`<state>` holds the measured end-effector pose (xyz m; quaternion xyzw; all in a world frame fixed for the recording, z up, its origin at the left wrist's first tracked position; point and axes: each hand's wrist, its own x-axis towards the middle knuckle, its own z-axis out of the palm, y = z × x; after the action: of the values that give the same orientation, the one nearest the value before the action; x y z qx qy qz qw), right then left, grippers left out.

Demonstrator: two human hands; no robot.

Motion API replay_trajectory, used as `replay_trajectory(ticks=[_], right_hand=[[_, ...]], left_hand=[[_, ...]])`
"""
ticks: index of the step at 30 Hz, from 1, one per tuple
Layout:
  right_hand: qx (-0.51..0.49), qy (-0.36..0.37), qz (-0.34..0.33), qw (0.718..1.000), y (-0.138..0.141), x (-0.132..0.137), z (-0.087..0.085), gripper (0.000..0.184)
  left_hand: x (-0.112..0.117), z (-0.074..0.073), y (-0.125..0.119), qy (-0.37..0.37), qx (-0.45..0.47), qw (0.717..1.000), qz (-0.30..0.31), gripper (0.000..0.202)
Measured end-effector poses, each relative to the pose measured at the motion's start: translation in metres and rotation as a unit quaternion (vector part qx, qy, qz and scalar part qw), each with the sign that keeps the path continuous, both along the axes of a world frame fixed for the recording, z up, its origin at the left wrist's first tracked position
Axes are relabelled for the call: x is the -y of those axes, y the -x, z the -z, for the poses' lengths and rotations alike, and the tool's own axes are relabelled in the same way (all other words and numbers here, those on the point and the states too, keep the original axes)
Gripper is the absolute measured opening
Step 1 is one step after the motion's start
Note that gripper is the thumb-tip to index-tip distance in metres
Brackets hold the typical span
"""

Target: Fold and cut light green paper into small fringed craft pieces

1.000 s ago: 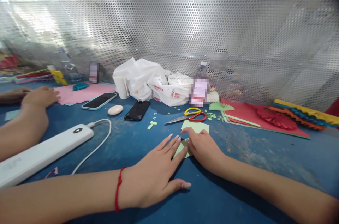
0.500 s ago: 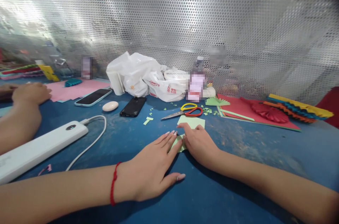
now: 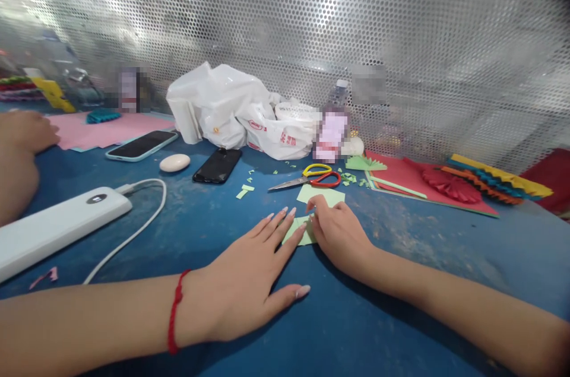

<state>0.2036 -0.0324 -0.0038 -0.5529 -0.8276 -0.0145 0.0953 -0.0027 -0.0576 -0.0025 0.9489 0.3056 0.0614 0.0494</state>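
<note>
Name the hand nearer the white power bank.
Left. The left hand sits right of the white power bank; the right hand sits farther right.

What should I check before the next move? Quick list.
Green paper under control: ok, the right hand's fingers rest on it.
Left hand placement: ok, spread flat on the table with its fingertips by the paper.
Paper's shape: cannot tell, the right hand covers part of it.
Scissors: ok, blades closed, lying on the table beyond the hands, in neither hand.
Green scraps: not ok, loose bits lie scattered near the scissors.
Co-worker's hand: ok, far left, well apart from the paper.
</note>
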Motion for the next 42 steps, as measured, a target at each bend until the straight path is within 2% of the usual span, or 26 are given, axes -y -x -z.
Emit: replay_trajectory(ticks=[8,14,19,21,22,24,27,29,31,33,39,42], right_hand=[[-0.011,0.029,-0.022,0.999,-0.011,-0.015,0.002,0.023],[0.013,0.015,-0.042,0.999,-0.011,-0.013,0.001,0.021],[0.046,-0.004,-0.032,0.998,-0.019,-0.013,0.002,0.018],[0.014,-0.026,-0.029,0.999,-0.023,-0.014,0.003,0.016],[-0.043,-0.042,-0.025,0.998,-0.024,-0.016,0.004,0.013],[-0.215,-0.078,-0.019,0.973,-0.027,-0.023,0.006,0.007],[-0.456,-0.118,0.004,0.882,-0.031,-0.036,0.012,0.019],[-0.542,-0.111,0.069,0.830,-0.035,-0.044,0.016,0.025],[-0.592,-0.082,0.111,0.794,-0.038,-0.048,0.018,0.029],[-0.613,-0.057,0.113,0.780,-0.038,-0.049,0.019,0.031],[-0.590,-0.068,0.074,0.801,-0.034,-0.044,0.015,0.031],[-0.593,-0.056,0.073,0.800,-0.034,-0.046,0.016,0.032]], left_hand=[[-0.002,-0.005,0.000,0.026,-0.011,0.999,0.017,0.072],[-0.004,-0.007,0.000,0.021,-0.030,0.999,0.031,0.076],[-0.005,-0.006,-0.001,0.023,-0.031,0.999,0.027,0.077],[-0.004,-0.007,-0.002,0.032,-0.036,0.998,0.033,0.078],[-0.004,-0.007,-0.002,0.035,-0.037,0.998,0.036,0.078],[-0.004,-0.007,-0.002,0.039,-0.035,0.998,0.042,0.077],[-0.009,-0.004,0.000,0.032,-0.014,0.999,0.039,0.079],[-0.018,-0.001,0.002,0.024,0.002,0.999,0.026,0.082],[-0.029,0.002,0.002,0.016,0.015,1.000,0.013,0.079],[-0.040,0.003,0.002,0.022,0.007,0.999,0.040,0.073],[-0.061,-0.009,0.007,0.064,-0.027,0.987,0.148,0.065],[-0.070,-0.017,0.012,0.075,-0.048,0.977,0.193,0.063]])
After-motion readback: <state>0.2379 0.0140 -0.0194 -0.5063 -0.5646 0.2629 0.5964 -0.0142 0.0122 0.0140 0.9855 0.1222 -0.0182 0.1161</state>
